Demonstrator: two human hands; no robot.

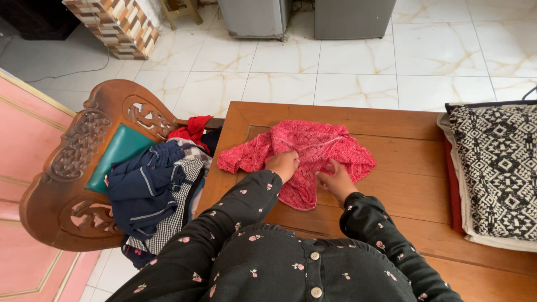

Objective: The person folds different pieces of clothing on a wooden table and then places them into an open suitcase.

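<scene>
Where both hands (310, 172) grip, red knit garment (313, 151) hides fingertips.

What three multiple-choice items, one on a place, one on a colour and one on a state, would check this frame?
1. Where does the pile of clothes lie?
A. on the carved wooden chair
B. on the floor tiles
C. on the table

2. What colour is the knitted garment under the hands?
A. navy
B. pinkish red
C. white

3. How does that garment lie?
A. neatly folded
B. hanging off the edge
C. crumpled on the wooden table

Answers: 1 A, the heap fills the chair seat. 2 B, its open knit is pinkish red. 3 C, it lies bunched while the left hand and right hand press on it.
</scene>
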